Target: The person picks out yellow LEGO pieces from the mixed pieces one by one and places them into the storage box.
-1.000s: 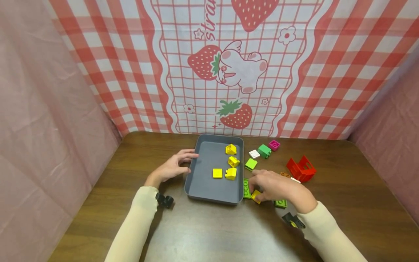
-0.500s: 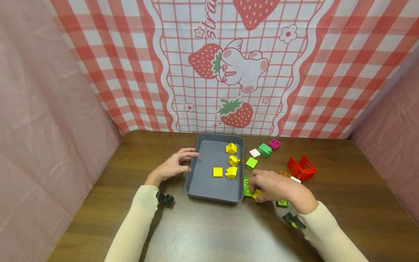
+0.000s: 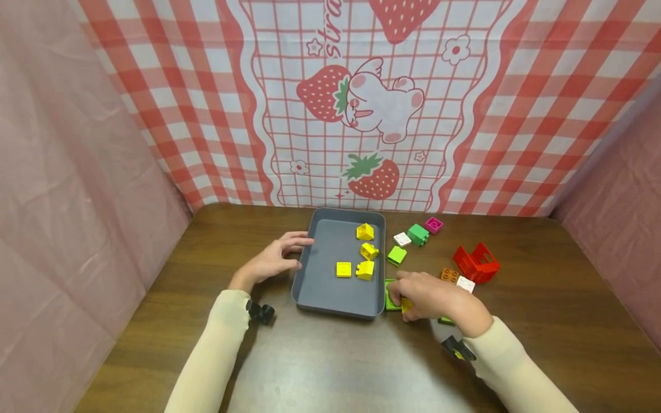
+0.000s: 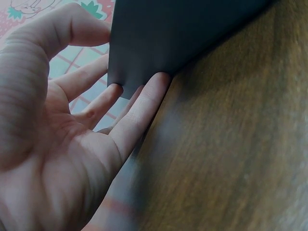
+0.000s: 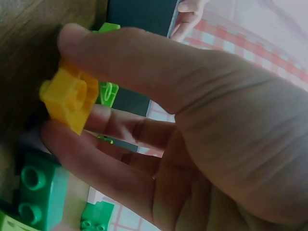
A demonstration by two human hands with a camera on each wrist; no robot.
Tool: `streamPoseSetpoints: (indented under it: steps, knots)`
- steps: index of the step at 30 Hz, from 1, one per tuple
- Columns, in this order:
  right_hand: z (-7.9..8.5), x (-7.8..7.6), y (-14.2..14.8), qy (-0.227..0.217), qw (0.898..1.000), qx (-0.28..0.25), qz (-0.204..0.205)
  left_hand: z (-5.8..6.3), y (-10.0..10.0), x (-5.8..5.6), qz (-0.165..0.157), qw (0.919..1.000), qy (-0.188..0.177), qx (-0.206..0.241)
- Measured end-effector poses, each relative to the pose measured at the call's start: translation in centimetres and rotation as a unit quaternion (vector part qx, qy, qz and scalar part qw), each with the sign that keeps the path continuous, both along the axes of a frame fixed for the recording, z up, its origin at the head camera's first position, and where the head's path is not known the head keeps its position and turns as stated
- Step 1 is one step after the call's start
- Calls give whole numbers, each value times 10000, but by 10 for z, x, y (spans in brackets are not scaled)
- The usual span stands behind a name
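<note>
My right hand (image 3: 426, 293) pinches a yellow toy brick (image 5: 72, 98) between thumb and fingers, its hollow side facing the right wrist camera. In the head view this brick is mostly hidden by the fingers, just right of the grey tray (image 3: 330, 311). A lime green brick (image 3: 391, 298) lies against the tray's right wall, partly under the hand. My left hand (image 3: 273, 259) rests its extended fingertips on the outer left side of the tray. Inside the tray are several yellow bricks: a flat square piece (image 3: 343, 269) and others along the right side, such as a sloped one (image 3: 365, 271).
Beyond the right hand lie a lime brick (image 3: 397, 256), a white tile (image 3: 402, 239), a green brick (image 3: 418, 234) and a magenta brick (image 3: 434, 225). To its right are an orange brick (image 3: 449, 276), a white piece (image 3: 466, 284) and a red open-sided piece (image 3: 476, 263).
The right hand has pinched the yellow brick and turned it more upright in its fingers, shifting slightly and uncovering more of the orange and white pieces. The left hand stays at the tray.
</note>
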State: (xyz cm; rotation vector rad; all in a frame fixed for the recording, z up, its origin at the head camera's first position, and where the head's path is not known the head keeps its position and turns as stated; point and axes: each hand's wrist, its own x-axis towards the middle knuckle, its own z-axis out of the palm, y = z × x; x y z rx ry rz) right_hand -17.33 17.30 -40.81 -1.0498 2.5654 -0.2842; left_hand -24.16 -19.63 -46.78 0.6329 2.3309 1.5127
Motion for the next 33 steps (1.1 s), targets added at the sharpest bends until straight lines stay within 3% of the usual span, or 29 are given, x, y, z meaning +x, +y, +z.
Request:
streamPoseSetpoints:
  steps: [16, 33]
  knots:
    - [-4, -3, 0, 33, 9999, 75, 104, -2, 0, -1, 0, 10000, -31, 38]
    - [6, -4, 8, 200, 9997, -129, 96, -2, 0, -1, 2, 9999, -56, 105]
